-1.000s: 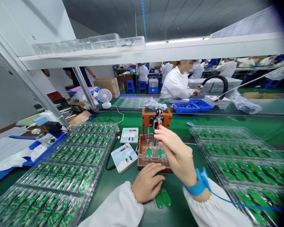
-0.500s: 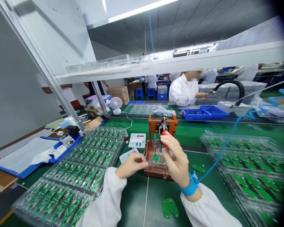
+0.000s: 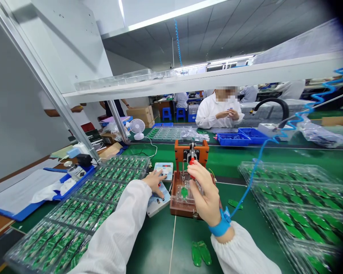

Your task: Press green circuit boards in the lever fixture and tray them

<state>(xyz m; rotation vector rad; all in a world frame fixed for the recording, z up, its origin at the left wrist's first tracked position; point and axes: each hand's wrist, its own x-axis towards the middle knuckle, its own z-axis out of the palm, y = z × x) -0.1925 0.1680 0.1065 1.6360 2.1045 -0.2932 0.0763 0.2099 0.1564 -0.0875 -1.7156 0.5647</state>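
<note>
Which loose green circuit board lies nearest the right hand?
The lone green circuit board just right of the right hand; the other two loose boards lie paired, farther off.

The head camera looks forward and down from close above the bench [image 3: 154, 243], the left hand [image 3: 156, 185] near at 7 o'clock, the right hand [image 3: 204, 194] near at 5 o'clock, and a co-worker [image 3: 218, 114] far off at 2 o'clock.

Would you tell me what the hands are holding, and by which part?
The right hand grips the toggle clamp by its red handle; the left hand only touches a control box.
</note>
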